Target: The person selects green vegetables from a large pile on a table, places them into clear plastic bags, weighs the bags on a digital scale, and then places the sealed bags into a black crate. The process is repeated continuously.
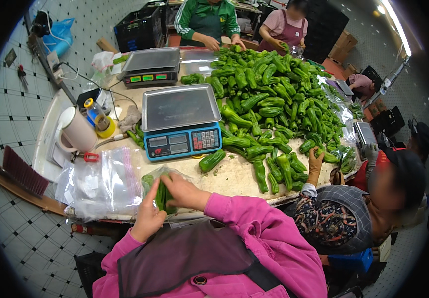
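A clear plastic bag [162,172] holding green peppers [161,196] lies at the table's near edge. My left hand [150,213] is at the bag's left side, its index finger stretched along it. From the right, my right hand [183,190] reaches over the bag with its fingers on the plastic; whether either hand pinches the film is hard to tell. One loose green pepper [212,161] lies just beyond, below a blue digital scale [183,139] with a bare metal pan. Flat clear zip bags [102,182] are stacked left of my hands.
A large heap of green peppers [274,93] covers the table's far right. A second scale [151,67], a pink pitcher [77,128] and a yellow-based jar [104,126] stand to the left. A co-worker's gloved hand [315,165] touches peppers at right; two people stand across the table.
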Motion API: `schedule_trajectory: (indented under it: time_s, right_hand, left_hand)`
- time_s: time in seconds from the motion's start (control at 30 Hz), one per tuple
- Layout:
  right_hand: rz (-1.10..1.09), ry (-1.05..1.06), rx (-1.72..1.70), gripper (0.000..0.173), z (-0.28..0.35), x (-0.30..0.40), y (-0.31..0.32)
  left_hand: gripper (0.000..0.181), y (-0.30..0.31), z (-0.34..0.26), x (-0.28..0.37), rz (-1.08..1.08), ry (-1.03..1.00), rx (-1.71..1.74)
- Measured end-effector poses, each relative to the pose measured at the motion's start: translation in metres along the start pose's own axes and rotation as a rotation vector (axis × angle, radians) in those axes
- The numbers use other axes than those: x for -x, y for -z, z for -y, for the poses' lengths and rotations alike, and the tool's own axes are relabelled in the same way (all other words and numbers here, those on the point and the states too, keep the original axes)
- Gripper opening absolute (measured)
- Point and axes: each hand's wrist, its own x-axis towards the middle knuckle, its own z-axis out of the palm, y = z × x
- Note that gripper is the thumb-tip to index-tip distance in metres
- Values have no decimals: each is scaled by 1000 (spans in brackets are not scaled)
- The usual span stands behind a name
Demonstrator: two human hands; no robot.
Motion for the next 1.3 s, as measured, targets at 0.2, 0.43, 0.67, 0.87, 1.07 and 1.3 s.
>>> schedule_trajectory:
  time_s: [0.2,0.43,0.67,0.87,1.07,1.3]
  right_hand:
    - [-457,413,18,51,19,36,63]
    - [-1010,-4,-169,27,-16,98,84]
    - [-999,-151,-279,22,-32,118,68]
    - [-986,-230,-326,21,-54,125,62]
    - [-942,-243,-299,18,-66,107,62]
    - [-773,-37,-213,23,-72,46,76]
  left_hand:
    - [89,21,-1,-16,-60,54,341]
    - [87,82,-70,-68,18,85,504]
    - [83,96,-162,-165,65,-254,208]
    - [84,89,-115,-271,-169,-680,-529]
    - [78,40,-29,-300,-251,-791,-749]
    - [41,45,-3,-274,-206,-698,-708]
